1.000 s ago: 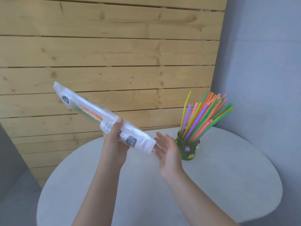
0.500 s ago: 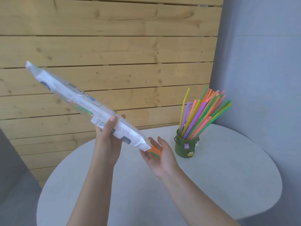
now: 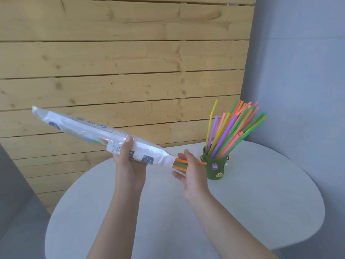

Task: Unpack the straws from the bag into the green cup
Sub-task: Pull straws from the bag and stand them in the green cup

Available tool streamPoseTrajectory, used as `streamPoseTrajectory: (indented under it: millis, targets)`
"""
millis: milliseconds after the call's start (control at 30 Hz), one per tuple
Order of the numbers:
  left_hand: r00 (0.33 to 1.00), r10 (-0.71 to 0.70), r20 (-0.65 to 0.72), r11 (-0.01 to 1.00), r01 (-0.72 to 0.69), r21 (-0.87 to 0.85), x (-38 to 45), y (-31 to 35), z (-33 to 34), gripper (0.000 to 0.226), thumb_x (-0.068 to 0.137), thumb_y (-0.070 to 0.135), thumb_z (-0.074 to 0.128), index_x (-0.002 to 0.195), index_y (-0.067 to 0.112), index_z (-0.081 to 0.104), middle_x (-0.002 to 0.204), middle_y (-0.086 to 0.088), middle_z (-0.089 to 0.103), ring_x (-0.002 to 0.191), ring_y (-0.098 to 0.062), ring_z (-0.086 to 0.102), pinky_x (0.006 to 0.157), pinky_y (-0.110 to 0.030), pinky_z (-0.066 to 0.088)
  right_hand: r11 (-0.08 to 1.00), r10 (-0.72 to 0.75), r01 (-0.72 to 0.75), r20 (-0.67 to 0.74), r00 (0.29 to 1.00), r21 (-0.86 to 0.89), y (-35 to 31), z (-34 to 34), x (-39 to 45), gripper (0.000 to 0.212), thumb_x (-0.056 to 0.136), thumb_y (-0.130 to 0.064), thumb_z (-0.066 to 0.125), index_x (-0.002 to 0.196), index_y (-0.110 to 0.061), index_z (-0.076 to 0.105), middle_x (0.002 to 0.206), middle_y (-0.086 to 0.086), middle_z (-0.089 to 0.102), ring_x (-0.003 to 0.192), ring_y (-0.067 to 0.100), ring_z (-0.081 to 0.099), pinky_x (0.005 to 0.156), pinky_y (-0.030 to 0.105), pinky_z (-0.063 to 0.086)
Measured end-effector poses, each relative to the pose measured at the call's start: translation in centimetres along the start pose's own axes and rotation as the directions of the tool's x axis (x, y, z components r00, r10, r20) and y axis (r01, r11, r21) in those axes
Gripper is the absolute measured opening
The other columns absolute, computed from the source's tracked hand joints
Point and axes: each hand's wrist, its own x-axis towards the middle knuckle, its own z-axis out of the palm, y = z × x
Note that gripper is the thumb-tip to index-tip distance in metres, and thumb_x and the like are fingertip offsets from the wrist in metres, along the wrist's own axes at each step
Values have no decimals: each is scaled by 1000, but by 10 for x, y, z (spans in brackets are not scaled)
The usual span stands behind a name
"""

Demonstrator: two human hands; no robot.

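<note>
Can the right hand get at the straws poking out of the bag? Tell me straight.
Probably yes. The right hand is cupped at the bag's open lower end, where orange and green straws already lie against its fingers. Nothing blocks it.

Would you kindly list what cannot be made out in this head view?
- Straws left in the bag: number hidden by the white printed film.
- Right hand grip on the straw ends: palm faces away, contact unclear.
- Cup inside: hidden by its wall and standing straws.
- Bag print: too small to read.
- Table near edge: cut off by the frame.
</note>
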Motion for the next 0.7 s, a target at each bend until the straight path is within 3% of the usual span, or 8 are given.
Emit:
streamPoseTrajectory:
  millis: [167,267,367,500,567,633,700]
  targets:
    - [1000,10,-5,999,-10,-41,-3,-2,2,32,87,30,59,114,20,47,84,2,49,80,-18,55,71,-34,48,996,-87,88,15,996,-35,-5,4,-1,31,90,-37,55,73,-16,69,72,-1,68,59,7,65,44,22,49]
    - [1000,-9,-15,997,8,-70,-6,-4,2,17,90,31,56,103,21,55,78,5,56,74,-16,60,70,-32,50,958,-178,176,13,984,-227,-3,4,-2,30,90,-39,54,70,-21,66,61,-8,66,46,1,61,41,22,42]
    - [999,-48,-25,993,45,-111,-8,-5,6,8,88,32,59,85,24,61,73,7,60,70,-15,64,70,-31,52,851,-334,309,18,943,-425,-4,3,0,36,92,-38,51,65,-15,60,42,-4,53,32,3,49,43,21,33]
    - [996,-72,-52,987,63,-150,-11,-7,10,8,87,31,60,85,23,63,74,6,61,71,-16,65,72,-32,53,757,-519,464,9,855,-460,-10,1,2,39,90,-30,57,53,-19,50,43,3,48,47,22,52,52,26,37]
    - [993,-85,-75,983,72,-168,-11,-7,10,9,88,31,60,89,22,60,76,5,61,73,-16,65,71,-32,54,725,-596,529,-18,803,-442,-16,0,4,35,88,-30,61,55,-20,51,46,0,51,51,22,53,51,25,39]
    - [990,-100,-95,977,79,-199,-11,-7,10,10,89,31,60,93,21,57,79,5,59,75,-16,65,72,-32,54,725,-634,559,-72,770,-402,-24,-2,8,30,84,-31,66,60,-18,54,50,-2,54,53,20,55,51,20,42]
    - [989,-105,-105,972,80,-220,-11,-7,10,9,91,30,58,95,21,57,80,6,60,76,-16,65,73,-32,54,776,-607,545,-139,783,-318,-33,-5,12,29,81,-31,70,61,-18,53,51,-4,53,52,19,53,54,26,45]
